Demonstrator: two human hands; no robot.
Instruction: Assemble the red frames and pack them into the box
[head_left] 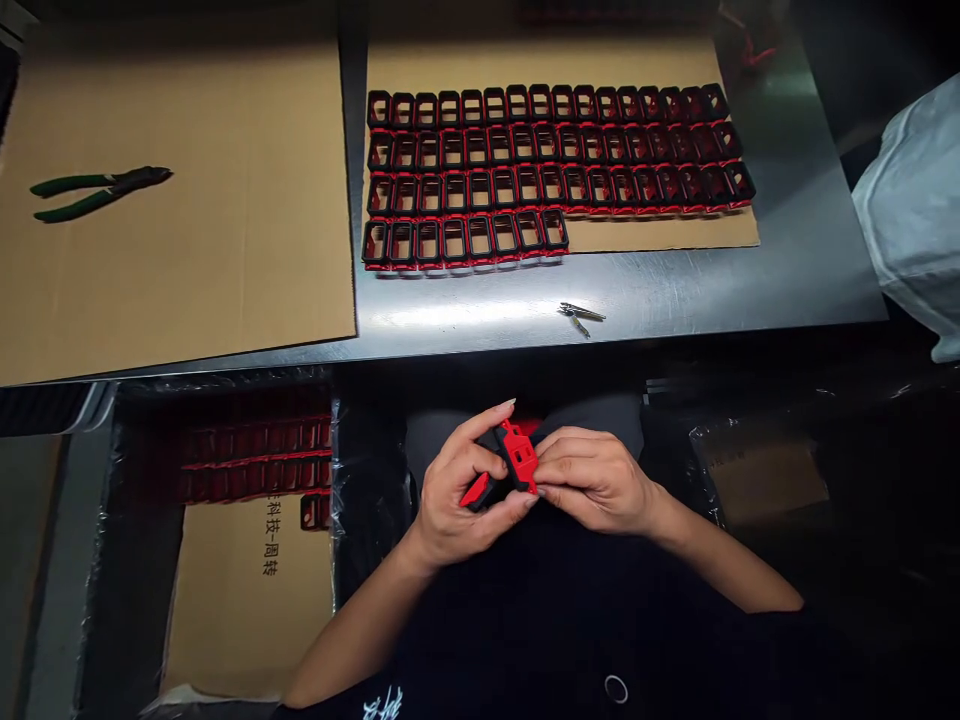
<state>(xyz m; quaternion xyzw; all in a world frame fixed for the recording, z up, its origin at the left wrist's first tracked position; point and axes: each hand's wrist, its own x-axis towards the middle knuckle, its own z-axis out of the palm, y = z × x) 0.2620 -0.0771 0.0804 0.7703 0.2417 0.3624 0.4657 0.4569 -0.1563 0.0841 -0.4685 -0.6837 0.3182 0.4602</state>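
Observation:
A red and black plastic part (521,455) is held over my lap, below the table's front edge. My left hand (469,485) grips it from the left, thumb below and fingers above and behind. At its right side my right hand (592,475) has its fingers pressed together against the red face near the lower corner. Whether those fingertips hold something small cannot be made out. Rows of similar red and black frames (480,185) stand on a cardboard sheet (660,233) on the metal table (465,315).
Green-handled pliers (101,190) lie on a cardboard sheet (225,250) at the left. A small pair of cutters (580,316) rests near the table's front edge. At lower left, a plastic-lined box (336,560) holds more frames (255,465). White cloth (919,210) hangs at the right.

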